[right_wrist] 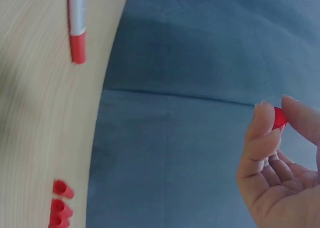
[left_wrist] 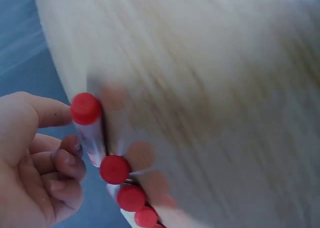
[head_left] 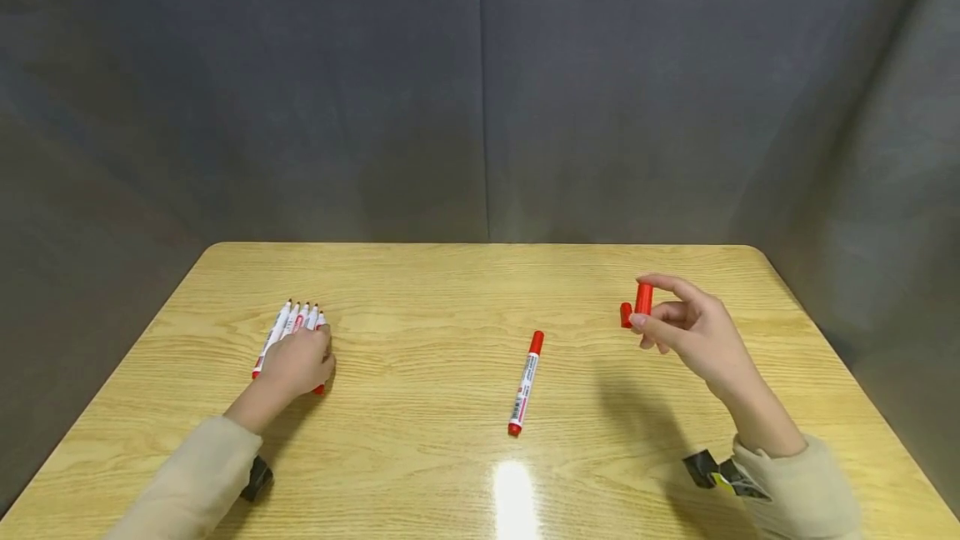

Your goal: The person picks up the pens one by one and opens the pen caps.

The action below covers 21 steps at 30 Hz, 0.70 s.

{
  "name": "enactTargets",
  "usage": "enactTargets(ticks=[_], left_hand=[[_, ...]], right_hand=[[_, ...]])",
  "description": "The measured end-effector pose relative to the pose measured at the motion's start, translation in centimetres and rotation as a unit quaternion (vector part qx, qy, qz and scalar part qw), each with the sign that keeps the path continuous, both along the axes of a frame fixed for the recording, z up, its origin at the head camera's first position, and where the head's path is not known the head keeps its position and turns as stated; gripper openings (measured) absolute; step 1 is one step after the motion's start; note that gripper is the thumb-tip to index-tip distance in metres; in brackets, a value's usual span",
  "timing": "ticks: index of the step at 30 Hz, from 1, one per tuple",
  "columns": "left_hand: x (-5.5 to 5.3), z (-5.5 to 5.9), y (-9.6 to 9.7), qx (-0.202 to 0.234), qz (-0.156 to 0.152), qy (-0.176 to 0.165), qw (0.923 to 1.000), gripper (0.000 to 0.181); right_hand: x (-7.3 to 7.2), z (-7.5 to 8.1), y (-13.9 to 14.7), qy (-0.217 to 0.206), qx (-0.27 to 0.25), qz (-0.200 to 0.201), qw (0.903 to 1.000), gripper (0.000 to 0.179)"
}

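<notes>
At the left side of the table, my left hand (head_left: 300, 361) is over a row of several uncapped white markers (head_left: 273, 336), tips pointing away from me. In the left wrist view its fingers are at the nearest marker (left_wrist: 86, 110), gripping it beside the other red ends (left_wrist: 115, 169). On the right, my right hand (head_left: 701, 336) pinches a red marker cap (head_left: 643, 298) between thumb and fingertips, above the table. Behind it a red cap (head_left: 626, 315) stands on the table; the right wrist view has several such caps (right_wrist: 61, 207) in a line.
A capped red marker (head_left: 526, 382) lies on the wooden table (head_left: 420, 432) between the hands, its cap toward the far side. A grey curtain (head_left: 337, 107) hangs behind the table and along both sides.
</notes>
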<state>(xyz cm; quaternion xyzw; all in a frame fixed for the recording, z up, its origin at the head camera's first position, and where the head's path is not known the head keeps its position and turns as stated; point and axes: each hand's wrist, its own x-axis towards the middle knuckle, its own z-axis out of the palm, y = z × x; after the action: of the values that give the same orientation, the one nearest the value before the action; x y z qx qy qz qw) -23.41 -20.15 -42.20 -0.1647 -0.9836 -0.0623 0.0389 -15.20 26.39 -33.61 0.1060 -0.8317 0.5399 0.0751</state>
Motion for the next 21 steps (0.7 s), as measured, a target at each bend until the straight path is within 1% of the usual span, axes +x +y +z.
enactTargets(ticks=[3,6,8,12,17,21], left_hand=[[0.4,0.5,0.3,0.022,0.004,0.002,0.9997,0.039],[1.0,1.2,0.8,0.065,0.004,0.0,0.9979,0.046],[1.3,1.7,1.4,0.092,-0.002,0.002,0.9958,0.049],[2.1,2.6,2.7,0.122,-0.018,0.023,0.9921,0.049],[3.0,3.5,3.9,0.138,-0.034,0.041,0.989,0.047],[3.4,3.9,4.6,0.152,-0.048,0.053,0.9858,0.044]], right_hand=[[-0.3,-0.4,0.7,-0.003,0.02,-0.003,0.9998,0.049],[-0.7,-0.8,1.5,-0.004,0.039,-0.01,0.9992,0.051],[-1.1,-1.1,2.1,-0.004,0.049,-0.015,0.9987,0.051],[-1.9,-2.1,3.4,-0.014,0.071,-0.027,0.997,0.051],[-2.8,-3.3,4.8,-0.043,0.093,-0.04,0.9939,0.052],[-3.6,-4.3,6.0,-0.068,0.11,-0.033,0.991,0.055]])
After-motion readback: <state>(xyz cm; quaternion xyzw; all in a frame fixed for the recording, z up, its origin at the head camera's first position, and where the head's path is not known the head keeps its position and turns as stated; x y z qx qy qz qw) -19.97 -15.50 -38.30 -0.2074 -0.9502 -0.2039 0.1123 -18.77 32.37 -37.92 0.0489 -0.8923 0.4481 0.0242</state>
